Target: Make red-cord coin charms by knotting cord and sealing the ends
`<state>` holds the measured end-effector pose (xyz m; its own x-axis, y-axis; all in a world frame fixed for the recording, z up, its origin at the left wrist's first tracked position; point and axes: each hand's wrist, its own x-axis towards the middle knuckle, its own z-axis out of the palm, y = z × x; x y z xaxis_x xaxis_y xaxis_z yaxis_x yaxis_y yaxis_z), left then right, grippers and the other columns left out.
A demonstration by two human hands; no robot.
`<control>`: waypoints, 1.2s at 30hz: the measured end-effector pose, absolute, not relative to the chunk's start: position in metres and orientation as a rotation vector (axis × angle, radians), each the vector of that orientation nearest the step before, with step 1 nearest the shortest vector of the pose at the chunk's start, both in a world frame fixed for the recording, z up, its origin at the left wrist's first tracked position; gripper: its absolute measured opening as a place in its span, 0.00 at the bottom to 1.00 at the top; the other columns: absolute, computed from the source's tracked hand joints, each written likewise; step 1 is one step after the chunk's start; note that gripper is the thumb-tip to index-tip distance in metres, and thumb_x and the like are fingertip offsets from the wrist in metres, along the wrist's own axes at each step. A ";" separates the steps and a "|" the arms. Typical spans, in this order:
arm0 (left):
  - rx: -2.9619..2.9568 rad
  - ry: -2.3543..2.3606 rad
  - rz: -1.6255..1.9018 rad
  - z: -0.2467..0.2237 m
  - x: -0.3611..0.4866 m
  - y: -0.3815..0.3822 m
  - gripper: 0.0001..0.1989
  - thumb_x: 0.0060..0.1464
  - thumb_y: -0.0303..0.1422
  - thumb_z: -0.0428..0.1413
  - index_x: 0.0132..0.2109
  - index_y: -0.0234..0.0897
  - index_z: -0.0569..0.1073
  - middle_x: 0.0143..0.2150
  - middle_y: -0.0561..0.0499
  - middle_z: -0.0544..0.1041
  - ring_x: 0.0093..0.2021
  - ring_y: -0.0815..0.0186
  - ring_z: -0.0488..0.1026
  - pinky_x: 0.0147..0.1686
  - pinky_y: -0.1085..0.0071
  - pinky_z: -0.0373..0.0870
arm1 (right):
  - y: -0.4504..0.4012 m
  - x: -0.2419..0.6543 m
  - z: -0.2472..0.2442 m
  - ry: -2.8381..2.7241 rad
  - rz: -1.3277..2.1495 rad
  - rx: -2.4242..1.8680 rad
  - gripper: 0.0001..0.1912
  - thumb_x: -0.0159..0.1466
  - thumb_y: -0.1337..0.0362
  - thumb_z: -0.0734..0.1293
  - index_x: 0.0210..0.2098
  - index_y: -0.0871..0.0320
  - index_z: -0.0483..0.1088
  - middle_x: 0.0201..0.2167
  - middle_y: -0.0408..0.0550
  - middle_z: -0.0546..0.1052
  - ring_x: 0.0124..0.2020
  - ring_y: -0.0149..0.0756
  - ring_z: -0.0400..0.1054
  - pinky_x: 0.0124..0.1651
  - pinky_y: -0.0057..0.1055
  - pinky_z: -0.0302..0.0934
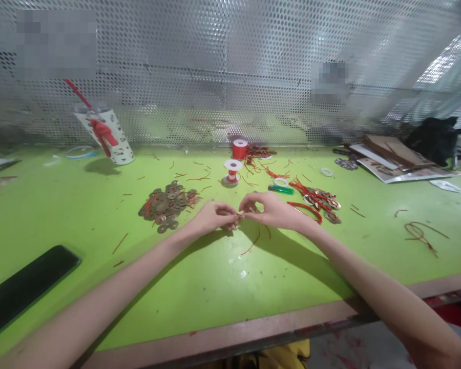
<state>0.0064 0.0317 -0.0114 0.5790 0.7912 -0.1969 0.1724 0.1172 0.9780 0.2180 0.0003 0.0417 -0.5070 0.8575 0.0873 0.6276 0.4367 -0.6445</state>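
Over the middle of the green table (223, 287), my left hand (214, 216) and my right hand (268, 210) meet at the fingertips. Both pinch a thin red cord (239, 216), whose loose ends appear to hang below my right hand. Any small piece between the fingertips is too tiny to make out. Left of my left hand lies a pile of round coins with square holes (165, 204), mixed with red cords. Beyond my right hand are coins tied with red cord (322, 199), a green lighter (281, 189) and a red loop (309, 210).
Two spools, one red (239, 149) and one mostly unwound (232, 173), stand behind the hands. A patterned cup (109, 136) is back left, a dark flat object (30, 287) front left. Papers (395, 164) and a black bag (434, 141) lie back right, before a perforated metal screen (215, 66).
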 end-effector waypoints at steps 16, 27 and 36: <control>1.457 0.935 0.512 -0.005 0.008 0.027 0.09 0.52 0.34 0.66 0.35 0.32 0.78 0.29 0.46 0.81 0.28 0.67 0.77 0.32 0.70 0.73 | -0.024 0.202 0.034 -2.494 0.297 -1.539 0.10 0.62 0.79 0.62 0.31 0.61 0.72 0.31 0.52 0.77 0.34 0.38 0.67 0.36 0.31 0.53; 1.443 0.932 0.516 -0.007 0.009 0.029 0.09 0.50 0.34 0.67 0.35 0.32 0.79 0.27 0.47 0.81 0.27 0.67 0.77 0.31 0.71 0.72 | -0.027 0.206 0.030 -2.189 0.714 -1.415 0.06 0.62 0.74 0.66 0.33 0.59 0.74 0.30 0.46 0.79 0.29 0.33 0.69 0.33 0.27 0.58; 1.440 0.919 0.544 -0.004 0.011 0.026 0.09 0.51 0.33 0.66 0.35 0.31 0.79 0.26 0.46 0.81 0.26 0.67 0.76 0.30 0.71 0.73 | -0.027 0.208 0.029 -2.258 0.521 -1.426 0.06 0.64 0.74 0.66 0.35 0.59 0.74 0.33 0.48 0.80 0.31 0.35 0.70 0.35 0.29 0.58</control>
